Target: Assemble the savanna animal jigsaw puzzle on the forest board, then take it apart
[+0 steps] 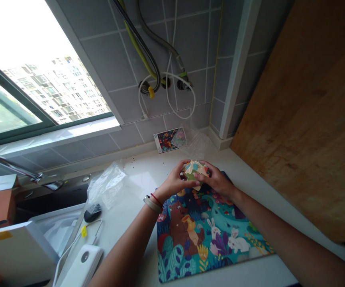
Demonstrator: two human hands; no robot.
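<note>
So we've got one small stack of jigsaw pieces (195, 171) squeezed between both hands, held just above the top edge of the puzzle picture. Can't count the pieces, since they overlap and our fingers cover a lot of them, but they're thin, cream-backed card with bits of teal and green showing. Our left hand (174, 181) cups the stack from one side and our right hand (216, 180) from the other, with the curled fingers (200, 176) of both gripping it and nearly meeting. Just below the fingers lies one big colourful puzzle picture (208, 239), with two white rabbits and at least one brown bear; we can't tell if it's assembled pieces or a printed board. Left of our left hand's fingers, on the white countertop (124, 227), there are two crinkly clear plastic bags (106, 185), one here and one further out by the wall, plus a small printed card (168, 139) leaning on the tiles past our fingertips. Further left sit a dark oval object (92, 212), too shadowed to make out, and a white power bank (81, 266) with a white cable. Our left wrist wears a pale band and a red string (152, 201). Way past the fingers, three pipe fittings (165, 83) stick out of the grey tiled wall (109, 59), and a wooden board (298, 119) fills the right side.
</note>
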